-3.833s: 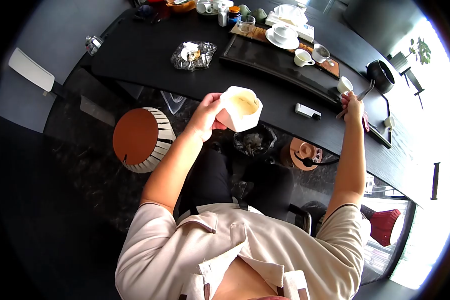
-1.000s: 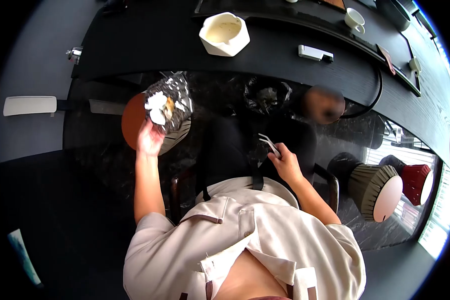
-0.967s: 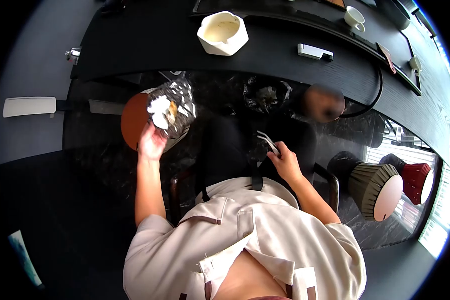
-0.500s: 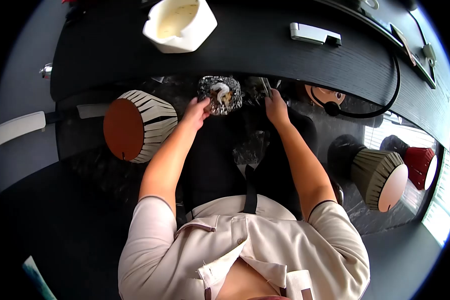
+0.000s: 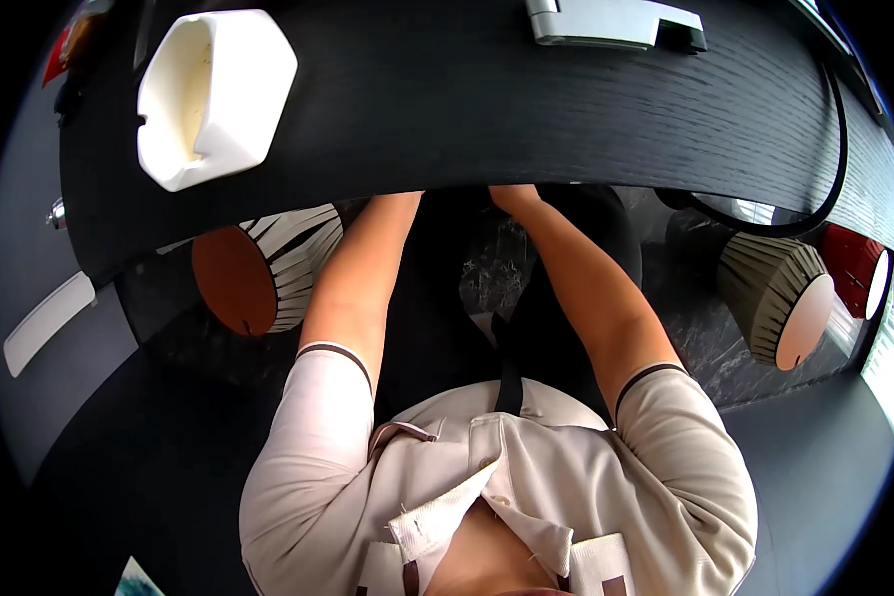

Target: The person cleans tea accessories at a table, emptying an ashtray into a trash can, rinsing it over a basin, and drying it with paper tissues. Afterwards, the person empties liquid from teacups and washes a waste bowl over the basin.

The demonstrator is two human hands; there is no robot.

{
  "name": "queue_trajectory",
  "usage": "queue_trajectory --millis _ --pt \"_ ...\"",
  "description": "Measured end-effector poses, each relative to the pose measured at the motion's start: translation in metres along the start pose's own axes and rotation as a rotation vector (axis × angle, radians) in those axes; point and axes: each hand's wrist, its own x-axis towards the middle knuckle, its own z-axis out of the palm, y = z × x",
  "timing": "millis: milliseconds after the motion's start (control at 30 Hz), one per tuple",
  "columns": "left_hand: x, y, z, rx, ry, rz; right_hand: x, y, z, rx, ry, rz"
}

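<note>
Both of my hands are hidden beneath the front edge of the black table. Only my left forearm and right forearm show, reaching forward and under it side by side. The crumpled plastic bag and the metal tongs are out of sight. A white hexagonal ashtray stands on the table top at the left, above my left arm. My black-clad lap lies between the arms.
A silver device lies at the table's far edge. A black cable curves across the right side. Below the table stand an orange-topped drum stool at the left, a tan one and a red one at the right.
My head has leaned forward over the table. Both hands, the left with the crumpled bag and the right with the tongs, have gone under the table edge and out of sight.
</note>
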Motion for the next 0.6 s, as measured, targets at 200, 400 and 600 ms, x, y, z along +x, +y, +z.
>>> queue_trajectory --millis 200,400,600 --pt "-0.008 -0.004 -0.003 0.096 -0.013 0.003 0.012 0.0 0.0 0.222 0.416 0.129" --pt "-0.006 -0.007 -0.001 0.154 -0.018 0.008 -0.001 0.003 -0.02 0.216 0.472 0.183" --pt "-0.006 0.0 -0.006 0.215 -0.036 0.003 -0.001 -0.007 -0.025 0.134 0.467 0.164"
